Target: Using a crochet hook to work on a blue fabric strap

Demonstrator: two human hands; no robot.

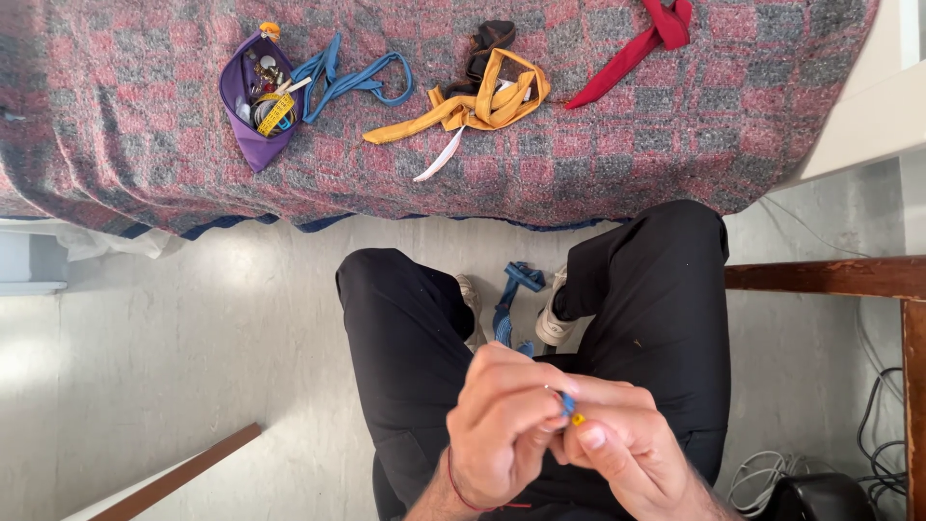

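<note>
Near me, both hands are together over the lap. The left hand (pixel 502 425) has its fingers curled tight and pinches the blue strip (pixel 568 402) at the top end; the right hand (pixel 622 446) pinches a small yellow bit (pixel 578 420) just beside it, thumb and forefinger closed narrow. The strip hangs down btw. the knees to the floor (pixel 193 338), near the white shoe (pixel 553 318). At right, a wooden rail (pixel 839 278) and cables (pixel 883 425).

Far side: a bed w/ checked blanket (pixel 116 125). On it, left to right, a purple pouch (pixel 253 96) open w/ small tools inside, a blue strap (pixel 352 77), a yellow strap (pixel 482 104) touching a dark cloth (pixel 490 41), and a red strap (pixel 646 43) apart from the others.
</note>
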